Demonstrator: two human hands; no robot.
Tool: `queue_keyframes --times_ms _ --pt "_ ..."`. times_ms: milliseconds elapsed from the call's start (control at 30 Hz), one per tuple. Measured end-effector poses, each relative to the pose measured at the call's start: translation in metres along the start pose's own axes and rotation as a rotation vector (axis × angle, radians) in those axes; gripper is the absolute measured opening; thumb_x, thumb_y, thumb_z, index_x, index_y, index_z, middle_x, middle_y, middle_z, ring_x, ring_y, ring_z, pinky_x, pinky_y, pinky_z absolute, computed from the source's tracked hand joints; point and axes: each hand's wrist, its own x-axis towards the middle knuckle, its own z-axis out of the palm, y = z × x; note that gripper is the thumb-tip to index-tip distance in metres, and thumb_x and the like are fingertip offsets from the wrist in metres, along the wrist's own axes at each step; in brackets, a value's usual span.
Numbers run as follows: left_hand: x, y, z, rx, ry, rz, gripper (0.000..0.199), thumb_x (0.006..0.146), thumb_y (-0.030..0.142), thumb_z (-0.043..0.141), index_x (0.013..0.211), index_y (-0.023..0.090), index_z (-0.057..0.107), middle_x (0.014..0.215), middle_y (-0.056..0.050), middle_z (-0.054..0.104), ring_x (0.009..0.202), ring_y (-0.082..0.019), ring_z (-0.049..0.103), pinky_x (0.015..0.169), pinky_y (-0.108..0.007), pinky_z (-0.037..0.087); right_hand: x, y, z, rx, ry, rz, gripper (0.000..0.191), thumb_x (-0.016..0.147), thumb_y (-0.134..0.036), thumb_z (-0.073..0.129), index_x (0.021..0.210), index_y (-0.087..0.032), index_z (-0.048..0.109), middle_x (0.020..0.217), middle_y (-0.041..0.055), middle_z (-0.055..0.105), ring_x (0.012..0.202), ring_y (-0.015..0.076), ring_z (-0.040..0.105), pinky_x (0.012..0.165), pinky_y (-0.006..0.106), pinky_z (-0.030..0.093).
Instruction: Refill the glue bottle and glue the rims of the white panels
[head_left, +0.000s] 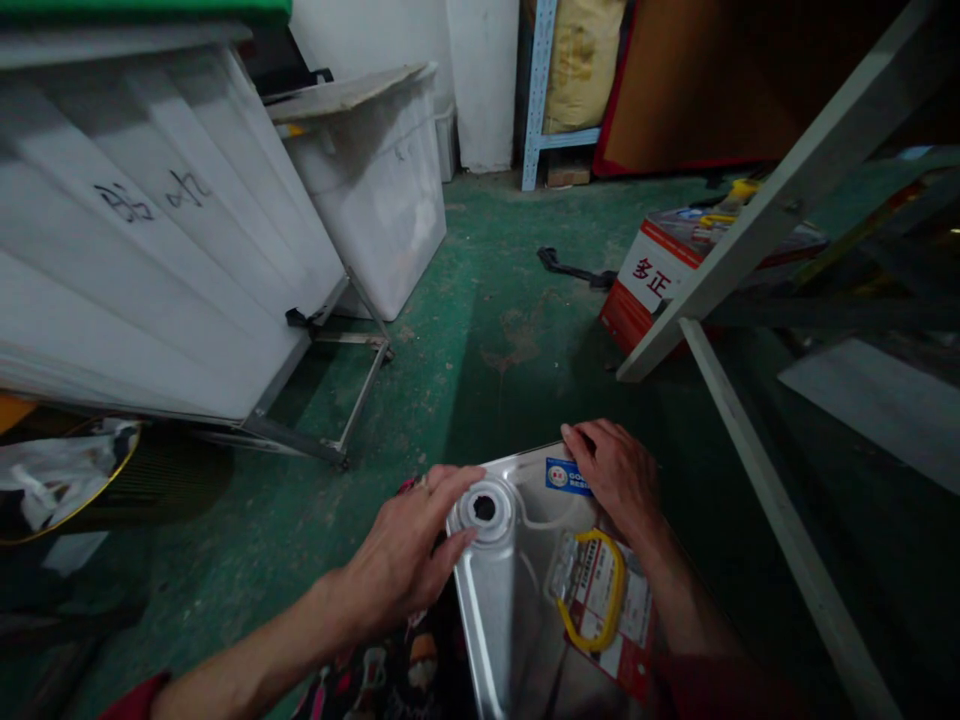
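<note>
A silvery metal can [487, 610] lies across the lap, with a round opening near its far left corner, a blue sticker and a red-and-white label. Over the label sits a yellow handle [616, 590]. My left hand [412, 535] grips the can's far left corner, fingers along the far edge and thumb beside the opening. On the far right corner, my right hand [619, 475] is closed over the edge next to the blue sticker [566, 476]. Its fingertips are partly hidden behind the rim.
Large white bins [150, 220] stand at the left, one on a metal frame [360, 400]. A red-and-white box [649, 275] sits behind a table leg [720, 240] at the right. A black strap [574, 270] lies on the green floor. A basket [127, 465] is at lower left.
</note>
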Motion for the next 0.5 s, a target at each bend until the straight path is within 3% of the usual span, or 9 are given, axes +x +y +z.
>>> queue_keyframes --times_ms 100,200,267,500 --pt "0.035 0.000 -0.014 0.115 -0.197 0.060 0.028 0.079 0.020 0.050 0.107 0.019 0.049 0.102 -0.006 0.059 0.090 -0.020 0.057 0.079 -0.029 0.046 -0.001 0.000 0.000 0.002 -0.004 0.000 0.036 0.093 -0.043 0.036 0.088 -0.020 0.063 0.089 0.0054 0.062 0.085 0.0199 0.055 0.072 0.031 0.037" --pt "0.066 -0.001 -0.013 0.228 -0.404 0.078 0.020 0.075 0.019 0.051 0.095 0.019 0.052 0.087 -0.004 0.062 0.077 -0.019 0.060 0.068 -0.027 0.047 0.000 0.001 0.002 0.008 -0.008 0.000 0.036 0.093 -0.044 0.036 0.088 -0.020 0.063 0.089 0.0050 0.062 0.085 0.0196 0.055 0.073 0.032 0.038" --pt "0.077 -0.001 -0.010 0.298 -0.480 0.085 0.018 0.074 0.017 0.052 0.091 0.020 0.053 0.077 -0.003 0.063 0.070 -0.019 0.061 0.061 -0.025 0.045 0.000 0.001 0.003 0.012 -0.006 0.004 0.036 0.093 -0.044 0.037 0.088 -0.019 0.062 0.089 0.0047 0.062 0.085 0.0193 0.055 0.074 0.032 0.038" --pt "0.066 0.002 0.004 0.338 -0.396 0.141 0.025 0.076 0.004 0.045 0.093 0.020 0.053 0.073 -0.003 0.063 0.068 -0.019 0.062 0.059 -0.024 0.042 0.000 0.002 0.001 0.047 -0.013 -0.007 0.036 0.093 -0.044 0.037 0.084 -0.018 0.062 0.087 0.0040 0.060 0.083 0.0181 0.053 0.076 0.035 0.040"
